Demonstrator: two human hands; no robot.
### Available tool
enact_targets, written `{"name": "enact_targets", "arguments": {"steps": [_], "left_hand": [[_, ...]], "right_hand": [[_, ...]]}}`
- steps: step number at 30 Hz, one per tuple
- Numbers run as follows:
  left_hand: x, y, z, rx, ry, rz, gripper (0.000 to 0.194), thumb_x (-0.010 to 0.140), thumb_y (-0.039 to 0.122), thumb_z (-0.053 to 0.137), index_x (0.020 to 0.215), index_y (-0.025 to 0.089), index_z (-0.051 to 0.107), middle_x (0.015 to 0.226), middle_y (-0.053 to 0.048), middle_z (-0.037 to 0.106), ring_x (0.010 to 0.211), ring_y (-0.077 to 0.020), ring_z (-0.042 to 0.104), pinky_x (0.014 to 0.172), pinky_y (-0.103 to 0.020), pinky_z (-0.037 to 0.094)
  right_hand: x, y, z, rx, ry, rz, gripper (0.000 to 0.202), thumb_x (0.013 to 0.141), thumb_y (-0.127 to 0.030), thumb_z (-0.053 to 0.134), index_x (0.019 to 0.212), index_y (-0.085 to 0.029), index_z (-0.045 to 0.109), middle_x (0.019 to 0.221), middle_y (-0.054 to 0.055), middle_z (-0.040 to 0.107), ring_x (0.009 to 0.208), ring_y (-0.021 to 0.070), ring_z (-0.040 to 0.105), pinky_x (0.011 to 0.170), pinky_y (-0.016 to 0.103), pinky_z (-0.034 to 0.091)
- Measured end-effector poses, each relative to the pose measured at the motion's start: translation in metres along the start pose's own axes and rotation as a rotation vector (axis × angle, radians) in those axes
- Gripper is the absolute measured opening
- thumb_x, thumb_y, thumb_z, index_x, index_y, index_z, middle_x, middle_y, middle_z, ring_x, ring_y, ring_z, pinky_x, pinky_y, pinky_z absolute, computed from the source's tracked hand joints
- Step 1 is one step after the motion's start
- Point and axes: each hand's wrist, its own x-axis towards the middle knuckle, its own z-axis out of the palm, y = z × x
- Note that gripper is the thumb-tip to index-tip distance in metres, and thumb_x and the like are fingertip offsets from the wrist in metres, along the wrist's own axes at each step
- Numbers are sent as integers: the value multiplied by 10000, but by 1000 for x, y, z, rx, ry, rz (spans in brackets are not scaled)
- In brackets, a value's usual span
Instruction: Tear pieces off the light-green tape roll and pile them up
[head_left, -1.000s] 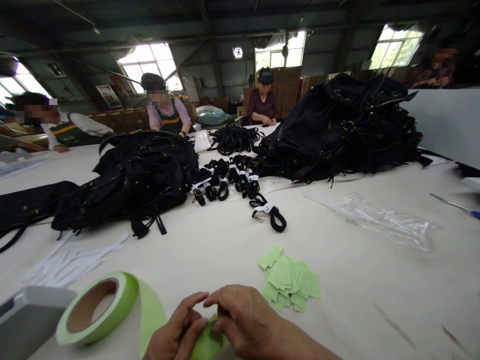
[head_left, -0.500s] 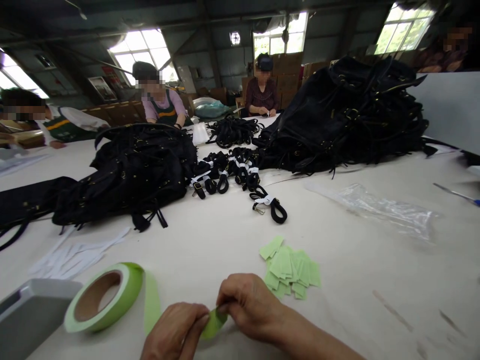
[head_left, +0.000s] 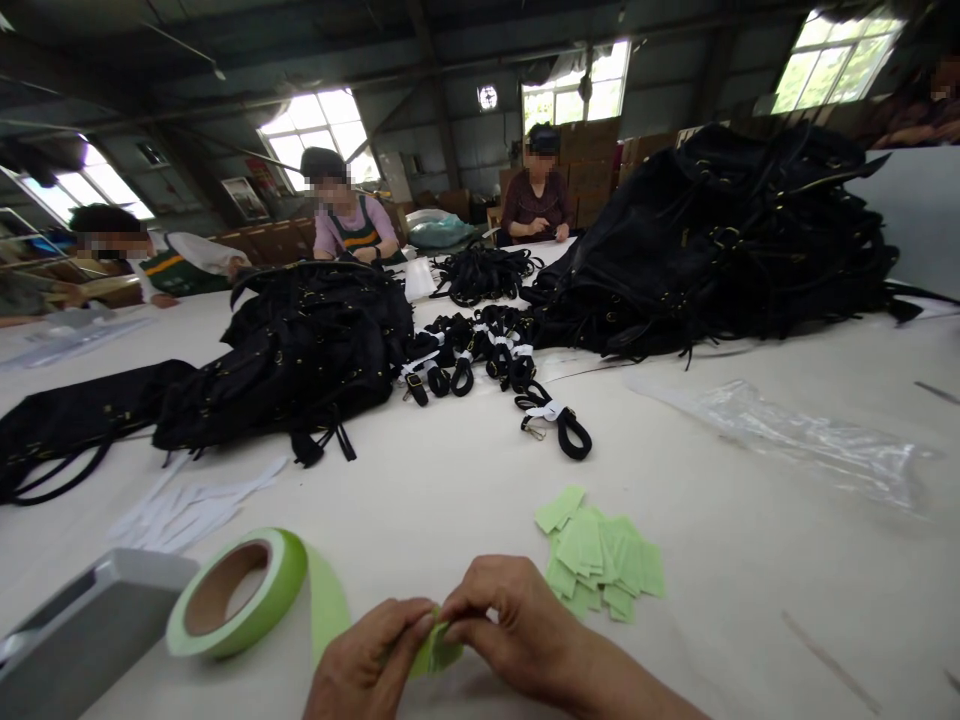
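Workshop table [head_left: 450, 500], pale top — both hands pinch one strip of green tape at the near edge.
Left hand [head_left: 367, 665] and right hand [head_left: 510, 625] are each closed on the tape strip [head_left: 435, 650], fingertips meeting over it. Risk, as I judge it: the strip folds on itself or tears crooked if the hands pull unevenly. Strip is light green, thin, creased — it appears to run to the tape roll [head_left: 240, 595] on the left; cut green pieces [head_left: 600, 565] lie just right.

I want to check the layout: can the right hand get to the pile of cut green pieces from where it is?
Probably yes. The pile of green pieces lies just beside the right hand, with bare table between. But both hands pinch a green tape piece.
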Motion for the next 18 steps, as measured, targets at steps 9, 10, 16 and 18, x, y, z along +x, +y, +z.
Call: {"name": "enact_targets", "arguments": {"steps": [9, 10, 16, 18], "left_hand": [[-1, 11, 13, -33, -65, -128, 278, 933, 440, 426, 1155, 293, 506, 644, 107, 662, 578, -100, 619, 586, -159, 475], [-2, 12, 14, -35, -35, -141, 282, 930, 446, 428, 1159, 290, 484, 631, 112, 655, 548, -103, 601, 579, -165, 469], [-3, 11, 14, 50, -19, -41, 253, 938, 409, 434, 1166, 299, 439, 591, 124, 614, 516, -110, 591, 578, -168, 484], [-4, 7, 10, 109, -20, 63, 216, 939, 385, 461, 1143, 316, 469, 684, 108, 663, 617, -104, 644, 640, -163, 504]], "right_hand": [[-5, 4, 1, -229, -51, -10, 475, 744, -77, 549, 1190, -222, 620, 942, 42, 703, 816, 176, 619, 775, 266, 462], [-6, 6, 2, -255, -37, -4, 447, 754, -99, 556, 1182, -208, 627, 905, 48, 701, 787, 178, 616, 765, 274, 466], [-6, 8, 5, -337, -111, 62, 186, 772, -143, 627, 903, -224, 731, 791, 24, 665, 736, 158, 606, 696, 244, 446], [-4, 7, 3, -346, -107, 93, 181, 745, -107, 643, 839, -233, 731, 797, 12, 648, 752, 149, 603, 680, 227, 433]]}}
